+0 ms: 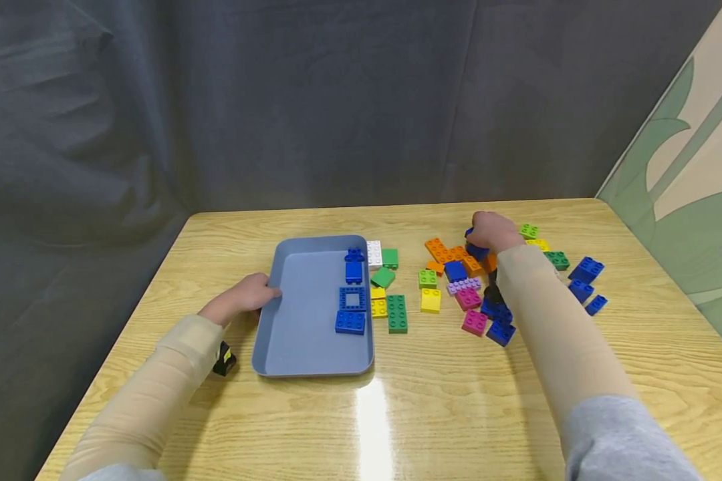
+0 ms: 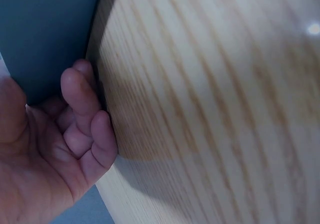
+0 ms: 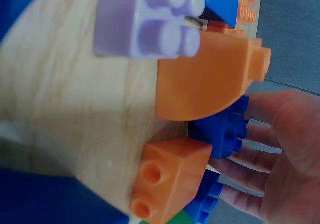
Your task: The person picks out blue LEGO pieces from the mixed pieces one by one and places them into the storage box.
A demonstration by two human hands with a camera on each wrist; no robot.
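Note:
My left hand (image 1: 251, 294) grips the left wall of a grey-blue tray (image 1: 303, 354). Its thumb lies over the rim, while curled fingers (image 2: 82, 93) show low beside the tray in the left wrist view. At the back of the brick pile, my right hand (image 1: 495, 230) holds a blue brick (image 3: 220, 126) between thumb and fingers; its fingertips are partly hidden. Another blue brick (image 3: 202, 199) lies by its lower fingers, beside an orange brick (image 3: 172, 176) and a rounded orange brick (image 3: 205, 76). Several blue bricks (image 1: 350, 322) line the tray's right side.
Green bricks (image 1: 398, 314), yellow bricks (image 1: 378, 307) and a white brick (image 1: 374, 254) lie just right of the tray. Pink bricks (image 1: 474, 322) and a lilac brick (image 1: 464, 286) sit before the right hand. Blue bricks (image 1: 586, 269) lie farther right. A dark curtain (image 1: 337, 107) hangs behind the table.

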